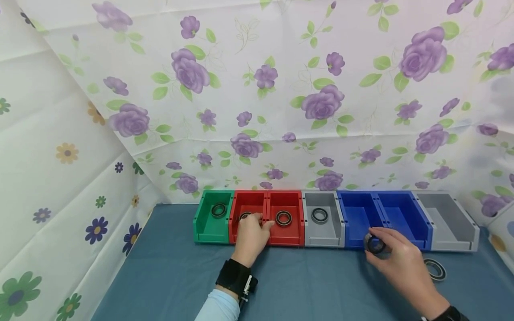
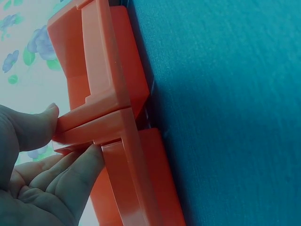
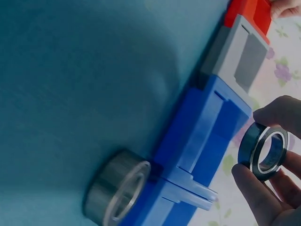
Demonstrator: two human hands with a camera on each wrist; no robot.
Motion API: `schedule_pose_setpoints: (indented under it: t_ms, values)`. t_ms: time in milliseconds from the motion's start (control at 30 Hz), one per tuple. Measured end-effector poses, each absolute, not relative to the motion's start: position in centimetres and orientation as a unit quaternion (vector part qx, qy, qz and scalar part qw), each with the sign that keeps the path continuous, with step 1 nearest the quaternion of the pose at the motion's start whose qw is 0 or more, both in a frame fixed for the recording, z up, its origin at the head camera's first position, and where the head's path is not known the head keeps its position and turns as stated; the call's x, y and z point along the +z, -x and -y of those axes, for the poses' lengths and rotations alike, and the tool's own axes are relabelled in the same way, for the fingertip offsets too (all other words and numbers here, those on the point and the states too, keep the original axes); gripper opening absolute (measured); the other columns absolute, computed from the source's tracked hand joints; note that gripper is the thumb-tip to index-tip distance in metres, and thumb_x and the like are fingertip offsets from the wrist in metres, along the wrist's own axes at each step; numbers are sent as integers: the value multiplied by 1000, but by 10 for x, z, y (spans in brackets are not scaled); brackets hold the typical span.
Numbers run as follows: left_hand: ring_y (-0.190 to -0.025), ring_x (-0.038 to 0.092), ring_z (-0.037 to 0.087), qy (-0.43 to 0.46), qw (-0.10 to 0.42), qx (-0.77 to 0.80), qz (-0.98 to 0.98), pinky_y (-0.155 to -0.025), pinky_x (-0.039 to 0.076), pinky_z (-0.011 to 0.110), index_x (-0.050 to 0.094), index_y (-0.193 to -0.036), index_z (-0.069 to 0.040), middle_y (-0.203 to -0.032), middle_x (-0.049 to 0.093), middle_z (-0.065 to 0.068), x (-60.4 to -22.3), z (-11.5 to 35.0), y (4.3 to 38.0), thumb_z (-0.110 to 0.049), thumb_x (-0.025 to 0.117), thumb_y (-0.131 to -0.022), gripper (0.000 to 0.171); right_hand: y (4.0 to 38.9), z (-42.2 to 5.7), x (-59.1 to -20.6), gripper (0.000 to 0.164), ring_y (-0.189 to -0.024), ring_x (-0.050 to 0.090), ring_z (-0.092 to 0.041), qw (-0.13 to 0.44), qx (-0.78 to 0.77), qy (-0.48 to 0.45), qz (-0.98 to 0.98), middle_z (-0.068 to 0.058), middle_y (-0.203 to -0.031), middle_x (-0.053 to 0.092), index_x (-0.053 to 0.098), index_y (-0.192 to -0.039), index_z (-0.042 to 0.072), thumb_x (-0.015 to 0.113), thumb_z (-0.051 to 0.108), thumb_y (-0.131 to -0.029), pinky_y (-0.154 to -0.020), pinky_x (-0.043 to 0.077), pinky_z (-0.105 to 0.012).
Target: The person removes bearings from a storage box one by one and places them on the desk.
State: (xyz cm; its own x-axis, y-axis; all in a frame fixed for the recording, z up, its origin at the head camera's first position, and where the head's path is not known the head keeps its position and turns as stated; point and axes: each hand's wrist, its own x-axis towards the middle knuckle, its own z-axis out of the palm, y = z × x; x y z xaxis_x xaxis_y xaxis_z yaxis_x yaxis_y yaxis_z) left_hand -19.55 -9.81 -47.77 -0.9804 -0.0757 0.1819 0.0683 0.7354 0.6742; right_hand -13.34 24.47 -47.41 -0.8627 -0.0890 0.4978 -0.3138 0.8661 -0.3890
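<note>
Your left grip (image 1: 252,234), on a forward-reaching, sleeved forearm (image 1: 220,305), pinches between thumb (image 2: 40,126) and fingers (image 2: 77,181); your right grip (image 1: 401,263), well apart, points inward to the left, its thumb and curled fingers likewise pinching.

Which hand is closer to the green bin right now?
Left. The left hand grips the red bins where they meet, right of the green bin; the right hand, holding a bearing, is farther off, by the blue bins.
</note>
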Motion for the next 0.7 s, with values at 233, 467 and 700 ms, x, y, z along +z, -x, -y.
schedule_pose_setpoints:
  t_ms: [233,467,700]
  values:
    - [-52,48,9,2,103,-360,927,-45,39,26,62,-115,-1,-63,50,-2,-479,99,196,-34,67,-86,44,130,-245,-486,60,-98,57,-31,187,229,-100,950,-10,-111,58,64,-114,11,84,20,-58,-73,49,-46]
    - [-53,47,9,5,107,-362,926,-45,39,25,63,-113,-1,-65,51,-3,-480,99,197,-32,67,-85,42,132,-249,-494,56,-99,56,-36,126,213,-93,964,-15,-109,59,65,-110,8,82,20,-59,-78,45,-52]
    - [-46,43,10,11,105,-354,929,-43,31,26,64,-108,-2,-56,44,-1,-480,99,198,-33,66,-86,38,132,-252,-502,54,-99,57,-33,91,213,-107,967,-14,-107,60,65,-109,8,82,22,-59,-80,45,-51]
